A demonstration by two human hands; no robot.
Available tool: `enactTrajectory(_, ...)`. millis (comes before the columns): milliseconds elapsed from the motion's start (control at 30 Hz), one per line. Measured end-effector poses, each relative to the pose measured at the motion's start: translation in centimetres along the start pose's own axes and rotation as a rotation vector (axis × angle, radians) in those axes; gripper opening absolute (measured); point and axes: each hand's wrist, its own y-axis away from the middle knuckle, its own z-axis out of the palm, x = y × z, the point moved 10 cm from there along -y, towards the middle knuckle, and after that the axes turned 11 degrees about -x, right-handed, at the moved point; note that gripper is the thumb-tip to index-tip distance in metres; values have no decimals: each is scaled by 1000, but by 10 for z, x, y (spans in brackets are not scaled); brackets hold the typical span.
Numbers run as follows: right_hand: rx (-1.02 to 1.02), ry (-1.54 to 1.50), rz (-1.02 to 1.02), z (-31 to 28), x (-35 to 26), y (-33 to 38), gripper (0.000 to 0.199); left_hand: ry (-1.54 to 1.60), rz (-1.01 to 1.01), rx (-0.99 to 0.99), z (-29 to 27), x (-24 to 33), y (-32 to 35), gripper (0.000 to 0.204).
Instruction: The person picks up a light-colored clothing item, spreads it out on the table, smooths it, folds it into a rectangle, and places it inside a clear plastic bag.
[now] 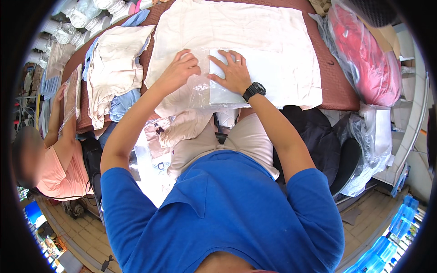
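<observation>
A flat white sheet (259, 73) lies on cream cloth (282, 32) spread over the table, with a clear plastic bag (199, 91) around its left end. My right hand (233, 73) rests flat on the sheet's left part, fingers spread, with a black watch (254, 91) on its wrist. To its left, my left hand (183, 68) is closed, its curled fingers pinching the clear bag's loose left part. Whether the sheet is wholly inside the bag, I cannot tell.
Folded cream garments (116, 63) and blue cloth (125, 103) lie to the left on the brown table cover (334, 86). A red bundle in clear plastic (359, 54) stands at the right. A co-worker (63, 168) at the left holds a plastic-wrapped piece (72, 95).
</observation>
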Motion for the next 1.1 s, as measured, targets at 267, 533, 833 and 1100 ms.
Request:
enactTrajectory(267,-10,12,2,2,1,1,66,466,-358,256,-15,-36,53,44)
enactTrajectory(533,-10,-13,-17,1,-1,0,66,33,-31,-152,5,23,8,26)
enactTrajectory(833,-16,-31,-26,0,-1,1,66,197,-252,197,-24,-1,90,21)
enactTrajectory(1100,6,-187,-26,-7,0,0,62,610,-766,866,1,-71,181,23)
